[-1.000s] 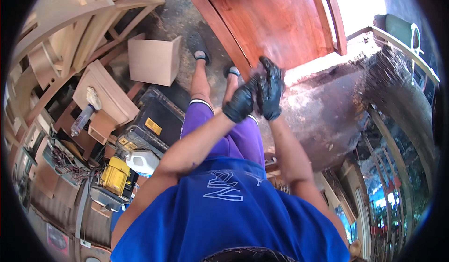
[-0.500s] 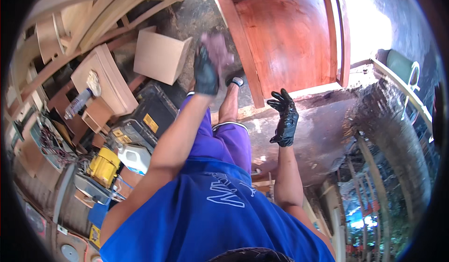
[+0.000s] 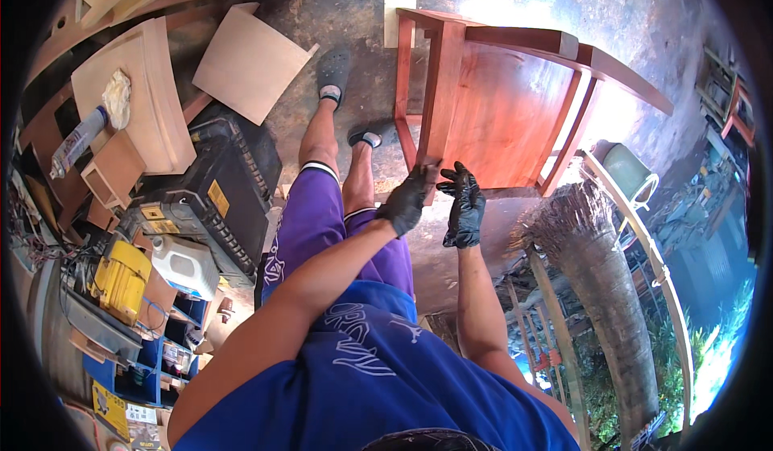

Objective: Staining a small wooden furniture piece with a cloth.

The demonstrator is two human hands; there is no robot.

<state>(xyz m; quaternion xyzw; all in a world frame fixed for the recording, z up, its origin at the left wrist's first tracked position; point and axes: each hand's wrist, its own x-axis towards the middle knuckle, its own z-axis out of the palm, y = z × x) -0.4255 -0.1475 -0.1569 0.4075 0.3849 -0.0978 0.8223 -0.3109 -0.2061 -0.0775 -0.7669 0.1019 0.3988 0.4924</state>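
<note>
A reddish-brown varnished wooden chair [image 3: 515, 113] stands in front of me, its broad panel facing my hands. My left hand [image 3: 405, 203], in a black glove, is closed at the lower end of the chair's near left post [image 3: 443, 88]. A small brownish part of a rag [image 3: 432, 163] shows at its fingertips; the rest is hidden. Just to the right, my right hand [image 3: 464, 209], also black-gloved, is raised with its fingers apart, close to the panel's lower edge. Whether its fingertips touch the wood I cannot tell.
At left lie pale wooden panels [image 3: 254, 60], a black toolbox [image 3: 213, 185], a white jug [image 3: 183, 266] and a yellow machine [image 3: 121, 282]. A spray can [image 3: 78, 141] rests by a crumpled cloth [image 3: 117, 99]. A tree trunk [image 3: 600, 290] and a green chair [image 3: 624, 169] stand at right.
My left hand has come right and down with the rag, from open air to the chair post. My right hand has shifted slightly left. My view has turned, showing more of the chair.
</note>
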